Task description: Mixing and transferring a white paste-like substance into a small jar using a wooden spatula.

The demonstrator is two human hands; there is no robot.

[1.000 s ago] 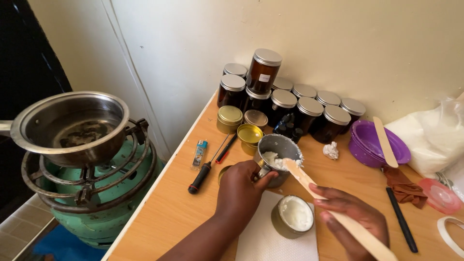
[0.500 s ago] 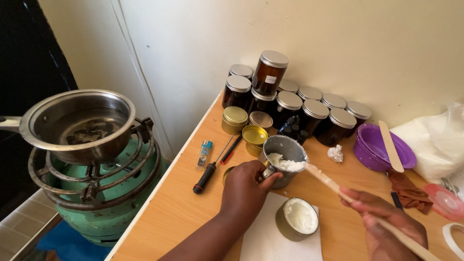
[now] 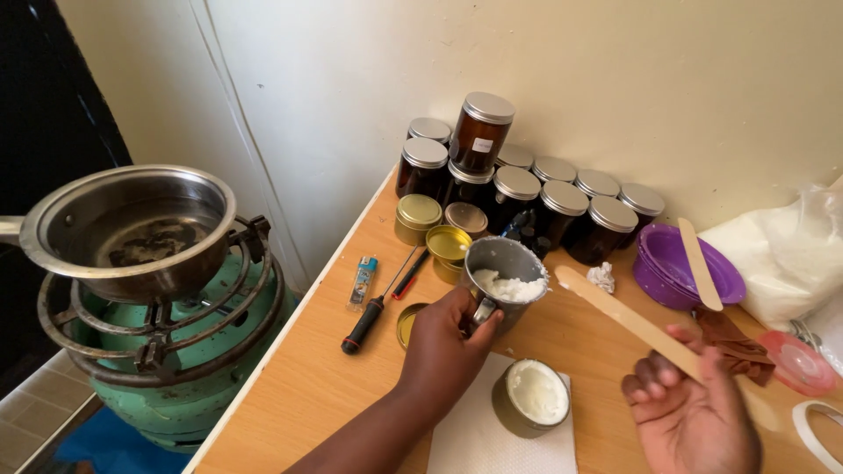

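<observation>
White wax fills the small metal cup (image 3: 503,274) that the left hand (image 3: 450,338) grips by its handle above the wooden table (image 3: 307,404), just in front of a cluster of dark lidded jars (image 3: 536,197). The right hand (image 3: 694,417) is closed around a long flat wooden stick (image 3: 628,320), its tip close to the cup's rim. Below the cup, a round tin of white wax (image 3: 531,397) sits on a paper towel (image 3: 479,439).
</observation>
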